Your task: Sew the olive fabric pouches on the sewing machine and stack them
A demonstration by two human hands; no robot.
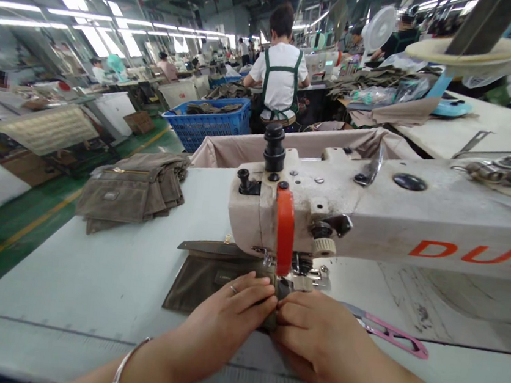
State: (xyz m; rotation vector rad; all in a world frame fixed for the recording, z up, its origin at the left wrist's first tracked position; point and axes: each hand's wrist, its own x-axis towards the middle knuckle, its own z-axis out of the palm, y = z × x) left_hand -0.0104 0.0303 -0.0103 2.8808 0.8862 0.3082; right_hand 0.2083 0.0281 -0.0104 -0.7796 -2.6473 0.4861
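Note:
A flat olive-green fabric piece lies under the presser foot of a white industrial sewing machine. My left hand, a ring on one finger, rests on the fabric with its fingertips pinching the edge just before the foot. My right hand meets it from the right, fingers curled and pinching the same fabric edge. Both hands touch at the fingertips below the red guard.
A stack of finished olive fabric pieces lies at the table's far left. Pink thread snips lie right of my right hand. A blue basket and a person in a green apron are beyond the table.

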